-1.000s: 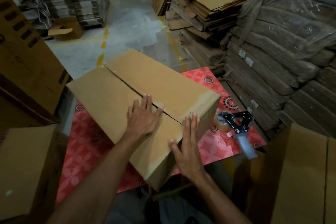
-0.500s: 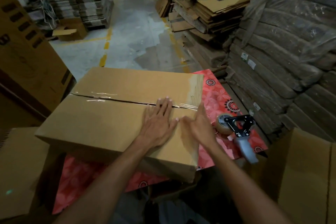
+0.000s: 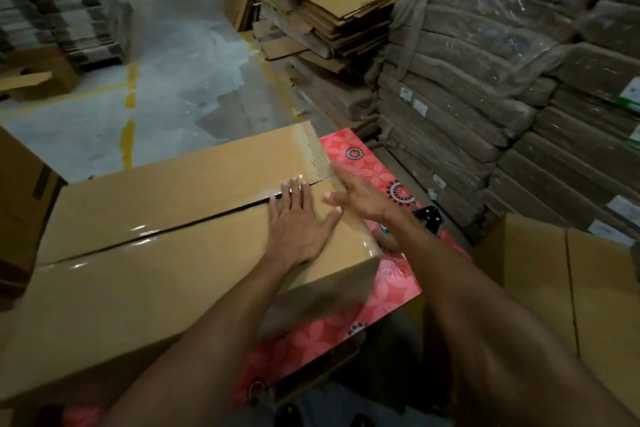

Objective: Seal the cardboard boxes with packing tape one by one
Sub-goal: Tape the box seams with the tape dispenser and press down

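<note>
A long cardboard box (image 3: 156,263) lies across the red flowered table (image 3: 377,305). Clear tape shines along its centre seam (image 3: 138,236). My left hand (image 3: 298,222) presses flat on the box top near the right end, fingers spread over the seam. My right hand (image 3: 356,194) lies open against the box's right end, fingers at the top edge. The black tape dispenser (image 3: 427,218) with its roll rests on the table just right of the box, mostly hidden behind my right forearm.
Tall wrapped stacks of flat cardboard (image 3: 502,80) rise on the right. Another box (image 3: 571,288) stands at near right, and more boxes (image 3: 20,191) crowd the left. A concrete aisle with yellow dashes (image 3: 128,142) runs ahead.
The box has turned from a diagonal lie to lengthwise across the table. Both hands have slid to its right end. The dispenser has stayed in place.
</note>
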Action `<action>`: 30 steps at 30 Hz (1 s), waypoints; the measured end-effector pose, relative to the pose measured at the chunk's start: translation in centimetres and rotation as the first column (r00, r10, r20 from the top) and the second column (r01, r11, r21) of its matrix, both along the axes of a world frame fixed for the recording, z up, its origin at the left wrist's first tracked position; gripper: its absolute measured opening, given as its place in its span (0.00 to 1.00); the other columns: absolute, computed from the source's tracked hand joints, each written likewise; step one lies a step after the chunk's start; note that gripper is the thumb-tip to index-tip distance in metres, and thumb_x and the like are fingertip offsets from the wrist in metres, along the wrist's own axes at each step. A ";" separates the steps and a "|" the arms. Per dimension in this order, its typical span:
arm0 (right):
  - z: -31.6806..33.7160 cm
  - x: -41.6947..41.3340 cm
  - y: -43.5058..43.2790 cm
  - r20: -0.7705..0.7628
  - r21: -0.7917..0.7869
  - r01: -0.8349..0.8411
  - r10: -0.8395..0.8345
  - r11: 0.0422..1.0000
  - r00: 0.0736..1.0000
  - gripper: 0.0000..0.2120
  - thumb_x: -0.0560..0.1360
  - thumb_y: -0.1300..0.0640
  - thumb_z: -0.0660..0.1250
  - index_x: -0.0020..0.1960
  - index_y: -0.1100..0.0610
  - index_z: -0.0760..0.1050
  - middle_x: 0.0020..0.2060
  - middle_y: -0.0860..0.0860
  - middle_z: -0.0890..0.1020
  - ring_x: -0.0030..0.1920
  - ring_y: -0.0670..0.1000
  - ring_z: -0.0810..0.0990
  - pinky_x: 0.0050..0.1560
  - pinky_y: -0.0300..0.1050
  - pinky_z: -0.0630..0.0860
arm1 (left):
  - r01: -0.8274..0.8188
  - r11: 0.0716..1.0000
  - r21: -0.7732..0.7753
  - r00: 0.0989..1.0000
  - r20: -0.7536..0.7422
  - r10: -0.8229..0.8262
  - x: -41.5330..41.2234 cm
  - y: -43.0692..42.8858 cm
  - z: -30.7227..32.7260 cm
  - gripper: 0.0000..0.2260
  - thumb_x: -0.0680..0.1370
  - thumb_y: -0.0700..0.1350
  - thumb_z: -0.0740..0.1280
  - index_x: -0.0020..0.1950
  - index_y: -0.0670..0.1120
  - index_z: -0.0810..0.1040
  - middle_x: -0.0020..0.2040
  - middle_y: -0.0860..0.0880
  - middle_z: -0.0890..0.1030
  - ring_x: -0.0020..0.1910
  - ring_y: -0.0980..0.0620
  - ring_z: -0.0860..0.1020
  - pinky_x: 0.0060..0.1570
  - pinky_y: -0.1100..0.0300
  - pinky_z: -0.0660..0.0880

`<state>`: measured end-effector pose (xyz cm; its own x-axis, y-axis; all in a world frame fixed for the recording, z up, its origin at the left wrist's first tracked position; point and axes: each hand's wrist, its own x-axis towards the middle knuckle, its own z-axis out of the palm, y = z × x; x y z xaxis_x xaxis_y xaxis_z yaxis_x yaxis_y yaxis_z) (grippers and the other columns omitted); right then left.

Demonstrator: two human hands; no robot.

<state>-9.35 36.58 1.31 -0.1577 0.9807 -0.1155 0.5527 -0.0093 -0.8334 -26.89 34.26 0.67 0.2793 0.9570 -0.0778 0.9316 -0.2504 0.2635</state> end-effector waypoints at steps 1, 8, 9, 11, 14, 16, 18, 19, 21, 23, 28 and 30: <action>0.7 0.4 0.2 0.046 0.013 -0.038 0.038 0.999 0.998 0.37 0.78 0.42 0.67 0.81 0.50 0.57 0.77 0.52 0.68 0.72 0.51 0.70 0.72 0.51 0.67 | -0.030 1.000 0.002 0.999 0.011 0.030 0.6 0.0 -0.1 0.43 0.78 0.72 0.42 0.82 0.44 0.40 0.82 0.46 0.40 0.80 0.48 0.36 0.78 0.43 0.37; -6.9 6.8 -7.6 0.077 0.033 0.826 -0.825 0.563 0.559 0.13 0.74 0.54 0.66 0.57 0.55 0.77 0.54 0.57 0.81 0.52 0.58 0.80 0.53 0.55 0.78 | 0.161 0.981 0.104 0.987 -0.048 -0.156 1.0 1.3 0.1 0.35 0.81 0.66 0.42 0.82 0.48 0.41 0.82 0.51 0.40 0.81 0.50 0.38 0.76 0.41 0.34; -8.8 7.7 -9.6 0.188 -0.042 0.876 -0.857 0.481 0.480 0.21 0.71 0.51 0.68 0.63 0.56 0.73 0.58 0.58 0.80 0.56 0.60 0.79 0.56 0.56 0.77 | 0.222 0.969 0.106 0.974 -0.060 -0.217 0.9 1.9 0.1 0.34 0.82 0.65 0.43 0.82 0.49 0.41 0.82 0.51 0.41 0.81 0.51 0.38 0.77 0.41 0.35; -12.0 8.6 -12.5 0.375 -0.216 0.856 -0.770 0.469 0.516 0.35 0.69 0.44 0.71 0.71 0.57 0.65 0.63 0.60 0.77 0.59 0.62 0.78 0.57 0.55 0.76 | 0.296 0.949 0.105 0.955 -0.067 -0.290 1.0 3.2 0.0 0.34 0.81 0.65 0.43 0.82 0.50 0.40 0.82 0.52 0.41 0.81 0.53 0.38 0.77 0.41 0.37; -13.9 8.1 -13.5 0.422 -0.255 0.778 -0.658 0.574 0.624 0.26 0.73 0.53 0.74 0.65 0.62 0.68 0.55 0.59 0.76 0.52 0.59 0.78 0.49 0.48 0.73 | 0.312 0.945 0.095 0.950 -0.058 -0.307 1.3 4.1 -0.4 0.36 0.81 0.68 0.41 0.82 0.50 0.40 0.82 0.52 0.40 0.80 0.53 0.37 0.78 0.43 0.37; -14.6 8.0 -12.6 0.443 -0.230 0.741 -0.610 0.631 0.656 0.21 0.75 0.60 0.71 0.64 0.64 0.69 0.54 0.58 0.76 0.55 0.60 0.79 0.48 0.47 0.72 | 0.300 0.949 0.097 0.954 -0.051 -0.296 1.5 4.0 -0.6 0.36 0.80 0.69 0.40 0.82 0.49 0.40 0.82 0.51 0.40 0.80 0.54 0.37 0.78 0.44 0.38; -16.4 9.0 -11.3 0.468 -0.250 0.690 -0.539 0.679 0.700 0.18 0.76 0.59 0.68 0.63 0.64 0.72 0.54 0.60 0.79 0.54 0.61 0.81 0.48 0.50 0.77 | 0.294 0.951 0.100 0.956 -0.045 -0.291 1.6 3.8 -0.5 0.36 0.81 0.69 0.39 0.82 0.49 0.39 0.82 0.51 0.39 0.80 0.54 0.36 0.78 0.44 0.39; -18.0 9.8 -10.6 0.499 -0.261 0.677 -0.504 0.688 0.705 0.19 0.76 0.54 0.67 0.62 0.64 0.73 0.54 0.60 0.80 0.53 0.61 0.81 0.48 0.50 0.78 | 0.293 0.951 0.096 0.956 -0.043 -0.290 1.6 3.7 -0.5 0.36 0.81 0.69 0.39 0.82 0.49 0.38 0.82 0.51 0.39 0.80 0.54 0.36 0.78 0.44 0.38; -18.7 10.4 -9.6 0.494 -0.260 0.686 -0.517 0.679 0.699 0.23 0.78 0.46 0.63 0.58 0.66 0.74 0.50 0.61 0.80 0.50 0.58 0.82 0.44 0.47 0.78 | 0.290 0.953 0.089 0.957 -0.041 -0.287 1.7 3.7 -0.5 0.36 0.81 0.68 0.39 0.82 0.49 0.38 0.82 0.51 0.39 0.80 0.54 0.36 0.78 0.44 0.38; -13.7 9.0 -8.7 0.430 -0.165 0.766 -0.654 0.621 0.622 0.19 0.79 0.47 0.63 0.48 0.65 0.74 0.39 0.57 0.78 0.40 0.53 0.78 0.36 0.41 0.73 | 0.282 0.955 0.092 0.959 -0.046 -0.279 1.7 3.7 -0.4 0.35 0.81 0.68 0.40 0.82 0.49 0.39 0.82 0.51 0.39 0.80 0.53 0.37 0.78 0.44 0.39; -4.4 9.5 -6.0 -0.002 -0.407 0.715 -0.784 0.568 0.621 0.05 0.60 0.59 0.64 0.33 0.60 0.73 0.25 0.58 0.70 0.23 0.53 0.68 0.28 0.44 0.63 | 0.246 0.959 0.145 0.969 -0.033 -0.243 2.5 3.2 -0.5 0.35 0.81 0.67 0.41 0.83 0.48 0.44 0.83 0.50 0.44 0.81 0.52 0.40 0.78 0.42 0.41; -0.8 9.1 -5.1 -0.226 -0.532 0.591 -0.774 0.607 0.591 0.05 0.68 0.60 0.63 0.35 0.56 0.69 0.25 0.54 0.67 0.21 0.51 0.63 0.26 0.39 0.60 | 0.254 0.961 0.114 0.967 -0.034 -0.251 2.7 3.5 -0.2 0.35 0.81 0.66 0.43 0.83 0.47 0.45 0.83 0.50 0.45 0.81 0.50 0.42 0.78 0.42 0.41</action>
